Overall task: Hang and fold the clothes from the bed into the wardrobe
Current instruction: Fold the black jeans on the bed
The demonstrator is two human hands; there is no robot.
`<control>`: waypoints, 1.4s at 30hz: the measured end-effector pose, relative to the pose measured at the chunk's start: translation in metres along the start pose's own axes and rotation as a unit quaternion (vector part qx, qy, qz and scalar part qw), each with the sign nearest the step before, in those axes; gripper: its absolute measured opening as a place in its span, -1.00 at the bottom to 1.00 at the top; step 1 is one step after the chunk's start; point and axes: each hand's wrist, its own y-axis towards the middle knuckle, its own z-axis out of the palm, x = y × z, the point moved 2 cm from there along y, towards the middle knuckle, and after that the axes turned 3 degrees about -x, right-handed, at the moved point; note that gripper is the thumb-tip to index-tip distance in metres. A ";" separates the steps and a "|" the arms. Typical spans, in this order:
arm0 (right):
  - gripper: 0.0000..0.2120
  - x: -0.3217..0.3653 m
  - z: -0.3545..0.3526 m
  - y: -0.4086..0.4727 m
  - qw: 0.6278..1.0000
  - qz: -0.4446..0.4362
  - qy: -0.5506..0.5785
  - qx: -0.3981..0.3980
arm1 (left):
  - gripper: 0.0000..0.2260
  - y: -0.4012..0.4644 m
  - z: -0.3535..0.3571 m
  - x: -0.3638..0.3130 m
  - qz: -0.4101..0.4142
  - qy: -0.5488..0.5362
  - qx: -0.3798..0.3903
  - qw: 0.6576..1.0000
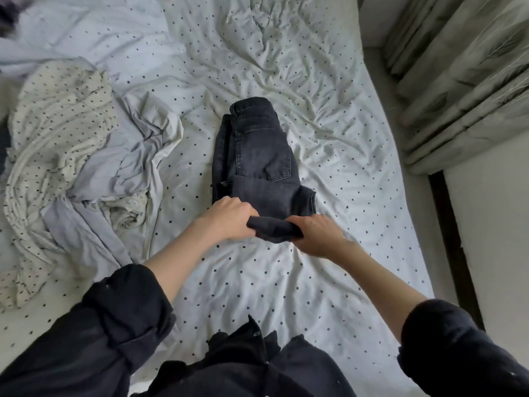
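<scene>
Dark folded jeans [257, 164] on bed, near edge seemingly pinched by left hand [229, 217], right hand [315, 233]

A single wide-angle camera, worn on the person's head, looks forward and steeply down over the bed [329, 282], close enough that both dark rolled sleeves fill the bottom corners of the frame. The hands, left hand [229, 217] and right hand [317, 236], meet just below the picture's centre, with the folded dark jeans [257, 164] directly beyond them in the middle of the view. The lens bends the bed's right edge into a curve. A crumpled pile of pale clothes [71, 156] lies at the left of the frame; pleated curtains [463, 81] occupy the upper right corner, beside the bed. No second view is supplied, so nothing overlaps.
</scene>
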 end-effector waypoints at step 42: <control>0.16 0.013 0.071 0.056 0.991 -0.028 -0.104 -0.084 | 0.06 0.015 0.086 0.059 0.027 0.119 -0.158 0.980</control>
